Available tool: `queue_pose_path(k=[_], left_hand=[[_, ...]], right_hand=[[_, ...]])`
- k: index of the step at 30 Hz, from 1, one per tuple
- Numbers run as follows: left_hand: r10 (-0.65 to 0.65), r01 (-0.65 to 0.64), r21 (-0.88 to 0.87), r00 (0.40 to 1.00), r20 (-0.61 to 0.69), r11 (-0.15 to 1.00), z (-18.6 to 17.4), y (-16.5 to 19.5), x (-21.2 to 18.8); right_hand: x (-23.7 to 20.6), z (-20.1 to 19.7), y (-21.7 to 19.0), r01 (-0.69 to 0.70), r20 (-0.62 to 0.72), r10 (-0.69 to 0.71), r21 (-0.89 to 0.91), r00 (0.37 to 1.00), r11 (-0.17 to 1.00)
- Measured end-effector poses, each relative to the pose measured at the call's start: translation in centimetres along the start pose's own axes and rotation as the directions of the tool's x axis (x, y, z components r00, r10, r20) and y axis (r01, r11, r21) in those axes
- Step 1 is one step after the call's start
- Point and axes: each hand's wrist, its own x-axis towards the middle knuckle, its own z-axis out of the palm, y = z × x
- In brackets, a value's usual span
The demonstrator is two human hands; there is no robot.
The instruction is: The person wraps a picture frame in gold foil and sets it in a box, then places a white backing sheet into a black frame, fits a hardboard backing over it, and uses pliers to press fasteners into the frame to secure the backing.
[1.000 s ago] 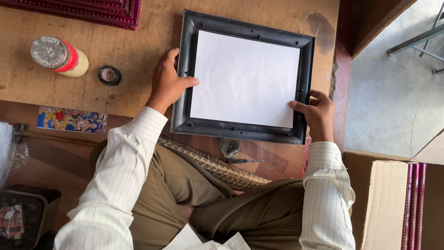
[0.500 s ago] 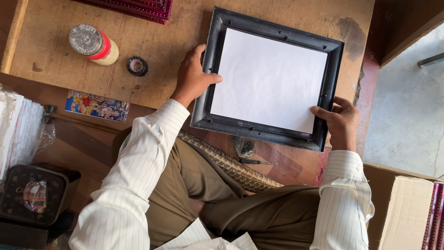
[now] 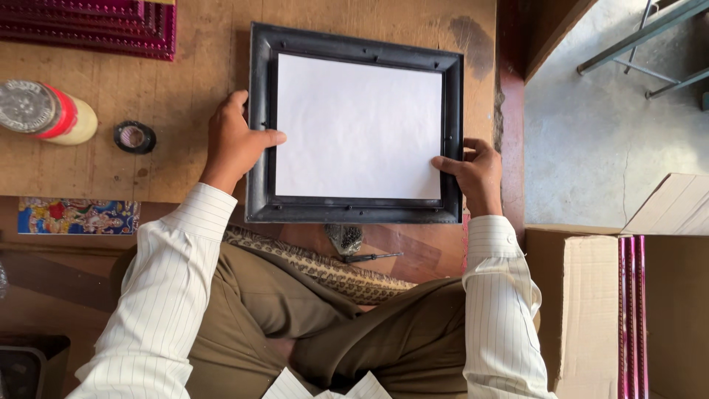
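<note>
A black picture frame (image 3: 354, 38) lies face down on a wooden table (image 3: 185, 81), with a white sheet (image 3: 358, 125) set inside it. My left hand (image 3: 235, 140) grips the frame's left edge, thumb resting on the white sheet. My right hand (image 3: 473, 174) holds the frame's lower right edge, thumb pressing the sheet's corner. The frame's near edge hangs slightly over the table's front above my lap.
A jar with a metal lid and red band (image 3: 44, 114) lies at the left, a small black tape roll (image 3: 134, 137) beside it. Maroon frames (image 3: 96, 22) are stacked at the back left. A cardboard box (image 3: 591, 303) with pink mouldings (image 3: 633, 318) stands at the right.
The view has shifted, so the frame now sits more centred and square. Both hands stay on the frame's edges; the frame looks straightened from its earlier tilt.
</note>
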Motion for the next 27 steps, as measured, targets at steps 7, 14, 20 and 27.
queue_pose_path(k=[7,14,20,27], left_hand=[[-0.053,0.052,0.032,0.997,0.050,0.998,-0.6,1.6,0.1],[-0.097,0.095,0.040,0.994,0.058,0.995,-0.5,1.7,0.2],[-0.076,0.075,0.019,0.997,0.011,0.997,-0.4,0.8,0.6],[-0.103,0.103,0.012,0.994,0.028,0.995,-0.5,0.8,0.6]], right_hand=[[0.3,-0.2,-0.5,-0.022,0.011,0.023,-0.060,1.000,0.998],[2.1,0.5,0.0,0.043,-0.057,-0.048,-0.090,0.997,0.995],[2.3,1.5,-0.3,0.051,-0.078,-0.058,-0.092,0.995,0.994],[1.7,1.7,-0.7,0.051,-0.072,-0.055,-0.050,0.996,0.997]])
